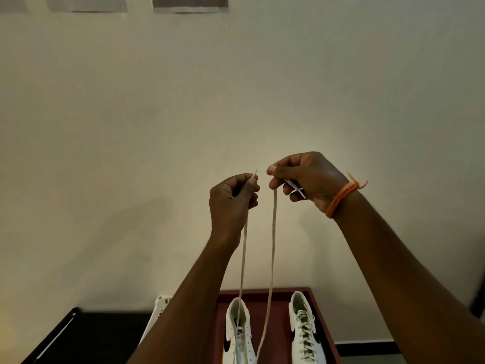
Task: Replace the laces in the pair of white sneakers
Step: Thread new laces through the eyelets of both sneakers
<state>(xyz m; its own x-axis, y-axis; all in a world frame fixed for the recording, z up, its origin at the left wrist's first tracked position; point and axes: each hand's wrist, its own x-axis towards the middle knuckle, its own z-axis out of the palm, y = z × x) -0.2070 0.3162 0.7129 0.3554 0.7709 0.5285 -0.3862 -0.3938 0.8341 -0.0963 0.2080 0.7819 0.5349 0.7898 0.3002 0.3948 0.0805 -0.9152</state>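
No words, numbers or labels can be read anywhere in the view. The only brand-like sign is a dark curved swoosh on the side of each white sneaker: one on the left sneaker (237, 334), low on its side, and one on the right sneaker (305, 329), partly hidden by the forearm. Neither carries lettering that can be made out. The white object (160, 308) left of the red-brown tray (262, 294) shows small dark marks near its top edge, too small and blurred to read. The papers (189, 3) high on the wall show no legible print.
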